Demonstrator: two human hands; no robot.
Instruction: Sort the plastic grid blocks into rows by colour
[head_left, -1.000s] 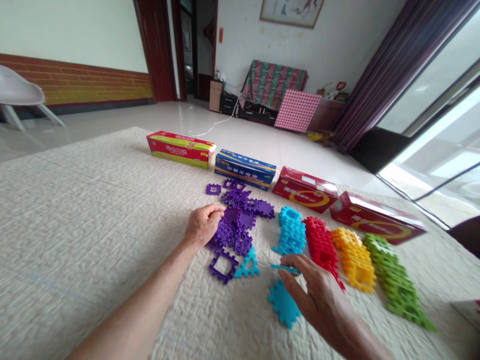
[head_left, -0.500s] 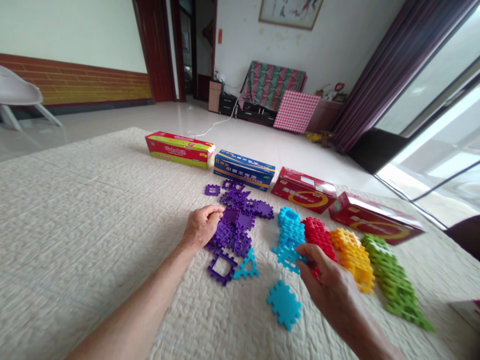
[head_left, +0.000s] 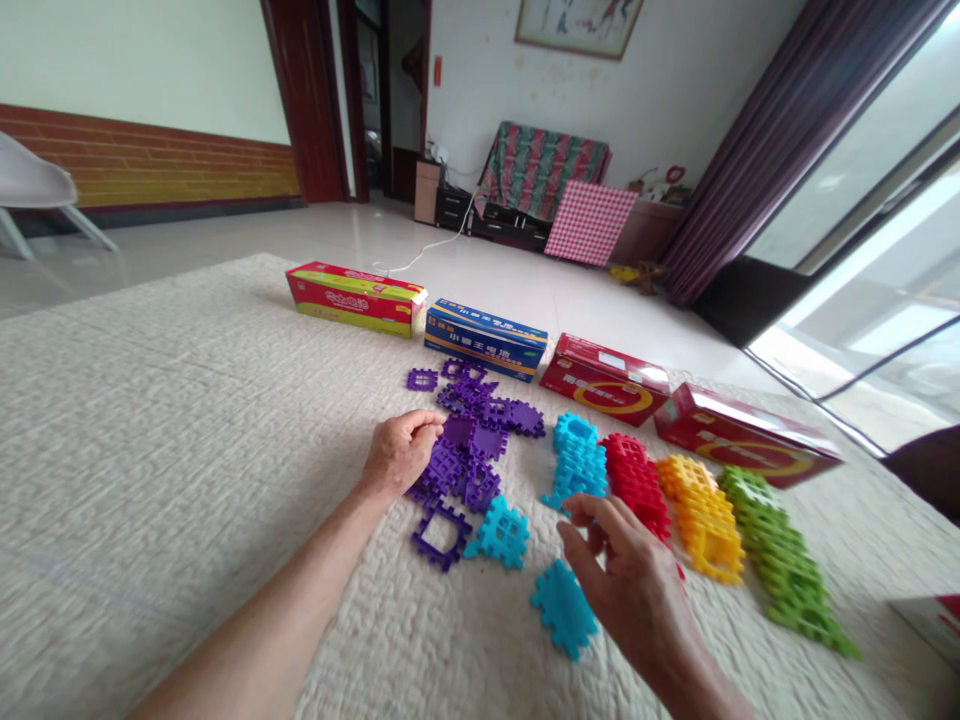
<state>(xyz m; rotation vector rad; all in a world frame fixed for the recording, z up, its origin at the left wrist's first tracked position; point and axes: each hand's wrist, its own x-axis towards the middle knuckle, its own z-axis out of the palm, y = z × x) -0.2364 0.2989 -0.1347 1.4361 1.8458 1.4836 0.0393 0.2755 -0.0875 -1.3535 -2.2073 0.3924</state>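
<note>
My left hand (head_left: 401, 455) is curled in a loose fist, its fingertips against the edge of a pile of purple interlocking plastic tiles (head_left: 469, 440); what it holds, if anything, is hidden. My right hand (head_left: 622, 580) hovers with fingers loosely apart and empty, just right of a flat cyan tile (head_left: 562, 605) on the quilted mat (head_left: 187, 450). Another cyan tile (head_left: 501, 532) lies beside a purple square frame (head_left: 441, 535). A cyan pile (head_left: 579, 462) sits just beyond my right fingertips.
Red (head_left: 637, 480), yellow (head_left: 701, 510) and green (head_left: 780, 555) tile piles run to the right. Several long cartons line the mat's far edge: a red-yellow one (head_left: 352, 297), a blue one (head_left: 484, 340) and two red ones (head_left: 604, 378) (head_left: 742, 433). Tiled floor and furniture lie beyond.
My right hand carried a cyan tile up toward the cyan pile, then drew back empty. A larger cyan tile now lies by the purple frame. My left hand stayed put.
</note>
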